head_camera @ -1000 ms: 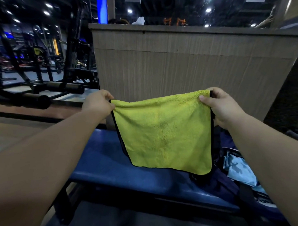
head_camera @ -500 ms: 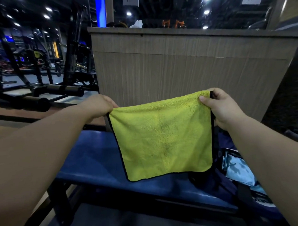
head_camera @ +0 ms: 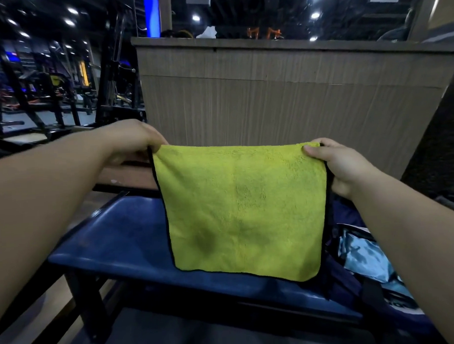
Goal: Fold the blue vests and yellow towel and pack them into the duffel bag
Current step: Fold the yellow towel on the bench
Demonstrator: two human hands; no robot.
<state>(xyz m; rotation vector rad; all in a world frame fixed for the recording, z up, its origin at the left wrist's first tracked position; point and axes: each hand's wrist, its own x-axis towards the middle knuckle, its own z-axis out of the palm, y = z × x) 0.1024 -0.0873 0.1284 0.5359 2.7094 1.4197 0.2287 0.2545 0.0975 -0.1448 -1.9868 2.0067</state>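
The yellow towel (head_camera: pixel 244 210) with a thin black edge hangs flat in the air above a blue padded bench (head_camera: pixel 125 244). My left hand (head_camera: pixel 134 140) pinches its top left corner. My right hand (head_camera: pixel 336 167) pinches its top right corner. The towel's lower edge hangs just over the bench. At the lower right, behind my right forearm, lies the dark blue duffel bag (head_camera: pixel 347 278), open, with light blue patterned fabric (head_camera: pixel 365 259) showing inside. I cannot make out the blue vests apart from that fabric.
A wood-grain counter wall (head_camera: pixel 282 99) stands right behind the bench. Gym machines and racks (head_camera: pixel 48 96) fill the dim room at the left. The bench's dark metal legs (head_camera: pixel 88 308) stand on the floor below.
The towel's lower edge has swung level and then dropped a little toward the bench. My left hand has shifted slightly left and down, pulling the towel wider. The right hand keeps its hold.
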